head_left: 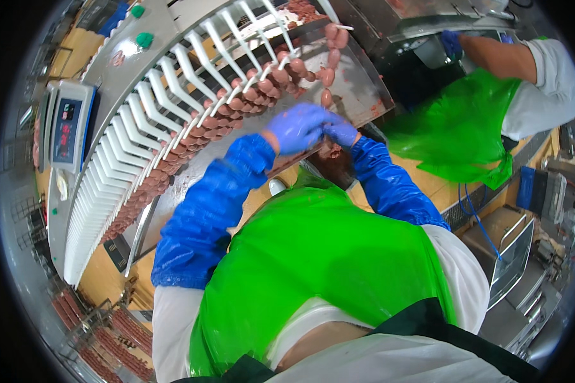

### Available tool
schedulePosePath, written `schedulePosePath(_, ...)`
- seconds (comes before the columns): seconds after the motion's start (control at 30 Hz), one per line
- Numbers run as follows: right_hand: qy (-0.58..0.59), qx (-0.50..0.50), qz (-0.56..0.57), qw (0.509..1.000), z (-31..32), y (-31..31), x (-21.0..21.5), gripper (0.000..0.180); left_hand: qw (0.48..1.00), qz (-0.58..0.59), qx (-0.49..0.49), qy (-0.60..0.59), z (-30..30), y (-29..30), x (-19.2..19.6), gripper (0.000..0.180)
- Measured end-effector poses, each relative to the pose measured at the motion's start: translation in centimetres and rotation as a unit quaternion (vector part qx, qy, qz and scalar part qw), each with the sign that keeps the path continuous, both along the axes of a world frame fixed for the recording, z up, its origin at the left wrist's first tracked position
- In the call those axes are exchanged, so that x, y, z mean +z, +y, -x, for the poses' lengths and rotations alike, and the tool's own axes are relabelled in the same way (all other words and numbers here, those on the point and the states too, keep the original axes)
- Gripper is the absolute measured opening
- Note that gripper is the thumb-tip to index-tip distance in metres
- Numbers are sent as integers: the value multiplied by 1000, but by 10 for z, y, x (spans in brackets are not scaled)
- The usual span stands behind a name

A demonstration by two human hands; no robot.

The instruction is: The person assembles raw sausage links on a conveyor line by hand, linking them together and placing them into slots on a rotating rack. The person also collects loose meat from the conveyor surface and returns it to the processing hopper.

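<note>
My left hand and my right hand, both in violet gloves, meet at the near edge of a metal tray. Their fingers are curled and close together; what lies between them is hidden, and the left is smeared by motion. Just beyond them, a string of pink sausage links hangs from the end white hook. To the left, many more sausages hang in a long row from white hooks. Below my hands, a reddish-brown mass shows partly.
A co-worker in a green apron stands at the right by a metal machine. A scale with a lit display stands at the far left. Racks of sausages are at the lower left; a metal box is at the right.
</note>
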State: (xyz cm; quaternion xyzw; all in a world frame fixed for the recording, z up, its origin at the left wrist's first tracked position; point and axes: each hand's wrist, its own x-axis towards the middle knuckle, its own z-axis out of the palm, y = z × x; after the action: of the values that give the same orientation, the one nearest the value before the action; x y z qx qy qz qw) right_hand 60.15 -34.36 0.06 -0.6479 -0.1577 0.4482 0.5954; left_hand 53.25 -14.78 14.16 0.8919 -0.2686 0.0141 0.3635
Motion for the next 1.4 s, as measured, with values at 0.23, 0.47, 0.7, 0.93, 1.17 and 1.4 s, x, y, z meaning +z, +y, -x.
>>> schedulePosePath(0.23,-98,42,83,991,-11,-75,88,29,918,-383,-100,12,-100,-39,-4,37)
schedulePosePath(0.47,-429,75,341,833,-33,-88,109,23,915,-244,-147,286,-113,-52,1,35)
schedulePosePath(0.7,-455,-12,335,825,-63,-67,75,25,897,88,-51,431,-102,-33,-10,30)
schedulePosePath(0.93,-455,-67,317,830,-121,-3,20,29,821,368,96,427,-86,-16,-23,23)
schedulePosePath(1.17,-432,-40,397,809,-135,-9,-10,34,679,607,81,404,-77,-9,-14,18)
schedulePosePath(1.4,-364,-159,1,918,-160,21,26,50,674,594,31,437,-81,6,10,33)
